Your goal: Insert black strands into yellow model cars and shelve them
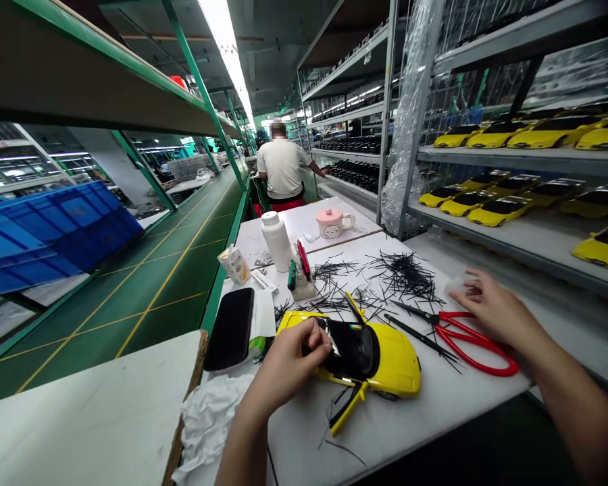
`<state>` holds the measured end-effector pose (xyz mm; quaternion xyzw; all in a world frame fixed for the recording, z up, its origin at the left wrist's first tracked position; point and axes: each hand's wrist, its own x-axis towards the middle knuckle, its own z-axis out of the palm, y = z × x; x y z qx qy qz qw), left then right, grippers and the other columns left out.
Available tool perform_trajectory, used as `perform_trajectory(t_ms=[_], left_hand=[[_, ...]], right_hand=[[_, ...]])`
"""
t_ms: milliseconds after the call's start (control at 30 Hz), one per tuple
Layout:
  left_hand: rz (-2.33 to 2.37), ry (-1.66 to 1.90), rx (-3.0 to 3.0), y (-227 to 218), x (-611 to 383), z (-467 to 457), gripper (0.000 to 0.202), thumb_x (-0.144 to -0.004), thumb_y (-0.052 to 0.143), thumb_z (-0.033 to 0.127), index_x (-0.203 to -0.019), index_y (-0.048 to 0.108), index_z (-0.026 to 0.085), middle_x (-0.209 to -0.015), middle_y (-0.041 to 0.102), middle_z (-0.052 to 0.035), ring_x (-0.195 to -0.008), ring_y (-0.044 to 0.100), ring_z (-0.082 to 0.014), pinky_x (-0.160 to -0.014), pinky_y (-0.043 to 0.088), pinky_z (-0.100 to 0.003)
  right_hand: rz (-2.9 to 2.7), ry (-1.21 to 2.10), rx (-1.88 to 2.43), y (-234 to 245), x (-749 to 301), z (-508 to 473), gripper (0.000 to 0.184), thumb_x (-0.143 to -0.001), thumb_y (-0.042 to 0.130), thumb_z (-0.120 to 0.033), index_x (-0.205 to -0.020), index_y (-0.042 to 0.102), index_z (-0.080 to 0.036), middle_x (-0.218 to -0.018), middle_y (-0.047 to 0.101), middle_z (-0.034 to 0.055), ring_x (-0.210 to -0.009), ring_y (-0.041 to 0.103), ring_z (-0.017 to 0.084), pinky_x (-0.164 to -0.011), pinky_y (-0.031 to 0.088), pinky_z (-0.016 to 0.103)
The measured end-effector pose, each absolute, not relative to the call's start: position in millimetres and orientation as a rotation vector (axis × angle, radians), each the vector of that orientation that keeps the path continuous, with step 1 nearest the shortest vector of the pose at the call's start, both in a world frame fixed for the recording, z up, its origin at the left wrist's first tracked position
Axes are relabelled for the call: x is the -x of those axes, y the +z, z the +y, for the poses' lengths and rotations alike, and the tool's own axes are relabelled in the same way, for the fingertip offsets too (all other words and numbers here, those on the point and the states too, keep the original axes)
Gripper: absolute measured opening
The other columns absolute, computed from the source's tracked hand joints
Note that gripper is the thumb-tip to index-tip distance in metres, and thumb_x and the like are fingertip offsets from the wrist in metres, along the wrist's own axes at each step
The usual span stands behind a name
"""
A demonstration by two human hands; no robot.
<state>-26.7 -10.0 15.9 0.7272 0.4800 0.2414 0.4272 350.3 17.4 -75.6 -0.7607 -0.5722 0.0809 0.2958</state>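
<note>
A yellow model car [396,358] with a black roof stands on the white table, both doors swung out. My left hand [304,351] is over its rear roof, fingers curled and thumb pressed in; whatever they may hold is hidden. Off to the right, my right hand [491,307] pinches a small, whitish translucent piece [454,289], blurred at its edges. Just beside that hand lie red-handled scissors [479,344], blades pointing left. A thin black pointed tool [410,329] rests between the scissors and the car.
Thin black strips [405,273] are strewn behind the car. Around them stand a white bottle [277,241], a pink-lidded mug [331,223] and a small carton [234,263]. A phone [230,329] and crumpled paper [210,412] lie left. Shelves [486,233] hold yellow cars; a person [282,169] sits ahead.
</note>
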Motion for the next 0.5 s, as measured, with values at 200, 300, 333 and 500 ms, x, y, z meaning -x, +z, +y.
perform_trajectory(t_ms=[200,300,333,500], left_hand=[[1.225,0.599,-1.805,13,26,-9,0.032,-0.084,0.054,0.022,-0.067,0.027,0.022,-0.079,0.061,0.0007,-0.074,0.051,-0.0138,-0.067,0.038,-0.025],[1.236,0.597,-1.825,14,26,-10,0.032,-0.083,0.054,0.021,-0.067,0.026,0.022,-0.080,0.062,0.0008,-0.074,0.052,-0.0136,-0.067,0.038,-0.024],[1.235,0.598,-1.826,14,26,-10,0.032,-0.083,0.054,0.020,-0.067,0.026,0.022,-0.080,0.063,0.0007,-0.074,0.052,-0.0137,-0.066,0.038,-0.024],[1.230,0.607,-1.834,16,25,-14,0.030,-0.079,0.054,0.016,-0.066,0.027,0.022,-0.081,0.063,0.0005,-0.077,0.055,-0.0143,-0.066,0.039,-0.023]], right_hand=[[-1.769,0.275,1.842,-71,-304,-19,0.031,-0.082,0.052,-0.047,-0.101,0.054,-0.022,-0.090,0.069,0.0090,-0.078,0.066,0.026,-0.066,0.052,0.036],[-2.091,0.353,1.681,-76,-280,-27,0.019,-0.083,0.047,-0.034,-0.090,0.060,-0.022,-0.088,0.070,0.0079,-0.082,0.067,0.025,-0.071,0.052,0.036],[-2.116,0.335,1.656,-75,-276,-28,0.020,-0.083,0.045,-0.031,-0.090,0.061,-0.021,-0.086,0.070,0.0084,-0.081,0.068,0.026,-0.070,0.052,0.036],[-1.923,0.326,1.532,-46,-268,-33,0.034,-0.086,0.050,-0.044,-0.109,0.061,-0.021,-0.085,0.069,0.0062,-0.067,0.065,0.022,-0.056,0.050,0.032]])
